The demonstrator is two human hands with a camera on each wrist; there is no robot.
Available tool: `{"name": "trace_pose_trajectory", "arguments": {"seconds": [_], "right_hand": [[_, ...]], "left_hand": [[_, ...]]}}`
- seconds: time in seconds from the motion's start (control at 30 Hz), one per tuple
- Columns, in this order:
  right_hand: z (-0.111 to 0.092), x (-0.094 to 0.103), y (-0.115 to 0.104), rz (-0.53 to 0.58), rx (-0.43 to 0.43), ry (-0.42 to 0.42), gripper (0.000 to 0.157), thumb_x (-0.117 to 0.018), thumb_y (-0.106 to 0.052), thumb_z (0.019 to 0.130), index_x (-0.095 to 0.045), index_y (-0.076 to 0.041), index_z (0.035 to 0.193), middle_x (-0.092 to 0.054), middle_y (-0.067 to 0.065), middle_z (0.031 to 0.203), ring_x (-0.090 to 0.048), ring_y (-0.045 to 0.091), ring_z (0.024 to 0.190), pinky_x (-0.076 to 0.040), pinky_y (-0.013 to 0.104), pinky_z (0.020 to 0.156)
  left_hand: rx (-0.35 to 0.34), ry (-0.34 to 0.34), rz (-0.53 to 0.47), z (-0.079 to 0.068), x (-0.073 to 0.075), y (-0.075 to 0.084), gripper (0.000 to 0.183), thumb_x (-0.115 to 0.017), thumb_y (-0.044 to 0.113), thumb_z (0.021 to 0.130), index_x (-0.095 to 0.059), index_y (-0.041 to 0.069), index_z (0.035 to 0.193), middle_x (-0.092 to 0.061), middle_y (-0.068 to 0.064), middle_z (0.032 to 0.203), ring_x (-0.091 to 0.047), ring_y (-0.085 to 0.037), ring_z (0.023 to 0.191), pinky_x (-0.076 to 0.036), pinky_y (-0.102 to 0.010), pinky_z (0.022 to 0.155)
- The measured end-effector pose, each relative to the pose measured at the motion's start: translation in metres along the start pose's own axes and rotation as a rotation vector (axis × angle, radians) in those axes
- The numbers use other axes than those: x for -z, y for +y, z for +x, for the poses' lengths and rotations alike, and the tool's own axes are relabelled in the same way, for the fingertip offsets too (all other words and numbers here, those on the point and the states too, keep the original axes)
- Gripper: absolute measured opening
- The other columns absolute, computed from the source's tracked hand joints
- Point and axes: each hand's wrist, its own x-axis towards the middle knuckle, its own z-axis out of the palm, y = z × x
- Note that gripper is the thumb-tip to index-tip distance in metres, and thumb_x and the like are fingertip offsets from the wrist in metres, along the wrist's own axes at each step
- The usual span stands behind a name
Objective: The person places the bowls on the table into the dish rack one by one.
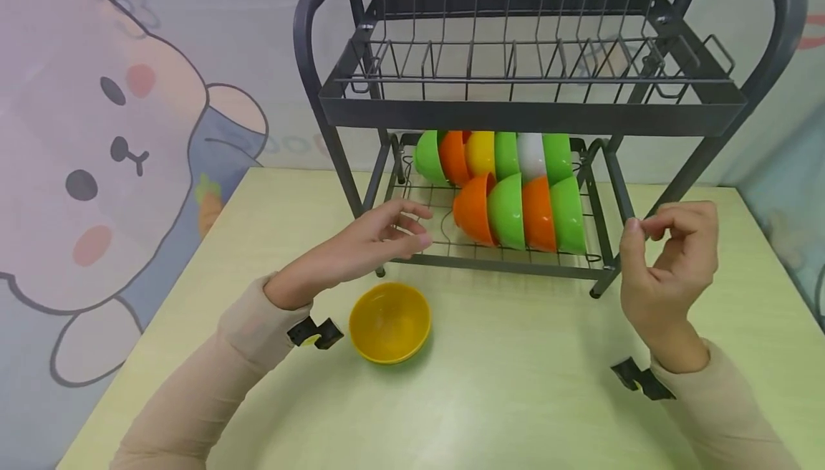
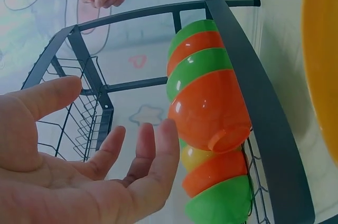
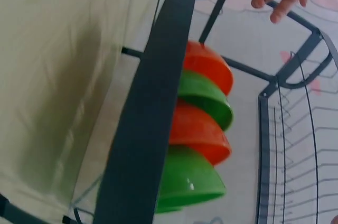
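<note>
My left hand (image 1: 374, 237) hovers in front of the lower rack's left end, fingers spread and slightly bent, holding nothing. Nearest to it is an orange bowl (image 1: 473, 208), the leftmost of the front row; a gap separates them. That row, of orange and green bowls, stands on edge on the lower tier. Behind it is another row with green, orange, yellow and white bowls (image 1: 531, 156), partly hidden by the upper tier. Nearer me, a yellow bowl (image 1: 389, 323) sits upright on the table. My right hand (image 1: 670, 269) is raised beside the rack's right leg, fingers loosely curled around nothing.
A dark two-tier dish rack (image 1: 531, 117) stands at the back of the pale table (image 1: 515, 384). Its upper tier has wire dividers and looped side handles. A wall covering (image 1: 129, 140) with a cartoon animal rises behind.
</note>
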Motion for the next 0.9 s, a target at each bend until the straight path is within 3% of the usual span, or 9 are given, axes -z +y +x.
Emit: {"name": "trace_pose_trajectory", "arguments": {"seconds": [0.13,0.4,0.7,0.9], "right_hand": [[-0.012,-0.001,0.001,0.051,-0.045,-0.119,0.008,-0.055,0.011,0.08,-0.05,0.015,0.076,-0.049,0.015,0.08,-0.047,0.015,0.077,-0.04,0.015,0.068],[-0.033,0.004,0.01,0.252,-0.202,-0.311,0.004,-0.053,0.018,0.083,-0.051,0.02,0.087,-0.049,0.021,0.086,-0.052,0.02,0.08,-0.049,0.017,0.071],[-0.049,0.002,0.01,0.236,-0.359,-0.504,0.017,-0.055,0.027,0.081,-0.059,0.017,0.094,-0.057,0.019,0.093,-0.057,0.018,0.083,-0.052,0.019,0.076],[-0.055,-0.006,0.004,0.173,-0.503,-0.698,0.018,-0.061,0.023,0.084,-0.063,0.012,0.099,-0.061,0.014,0.094,-0.059,0.016,0.085,-0.053,0.019,0.079]], "left_hand": [[0.01,0.001,-0.001,-0.006,0.001,-0.001,0.044,-0.06,0.025,0.102,-0.045,0.011,0.141,-0.056,-0.011,0.124,-0.063,-0.024,0.106,-0.051,-0.04,0.096],[0.034,0.006,-0.017,-0.017,-0.001,-0.009,0.041,-0.059,0.023,0.102,-0.046,0.009,0.139,-0.057,-0.012,0.122,-0.063,-0.026,0.104,-0.052,-0.04,0.093],[0.056,0.022,-0.016,-0.028,-0.005,-0.022,0.042,-0.06,0.022,0.101,-0.048,0.006,0.137,-0.058,-0.012,0.121,-0.06,-0.025,0.109,-0.05,-0.041,0.098],[0.058,0.034,-0.025,-0.037,-0.004,-0.029,0.042,-0.059,0.023,0.102,-0.048,0.003,0.137,-0.058,-0.013,0.12,-0.059,-0.033,0.111,-0.051,-0.04,0.096]]}}
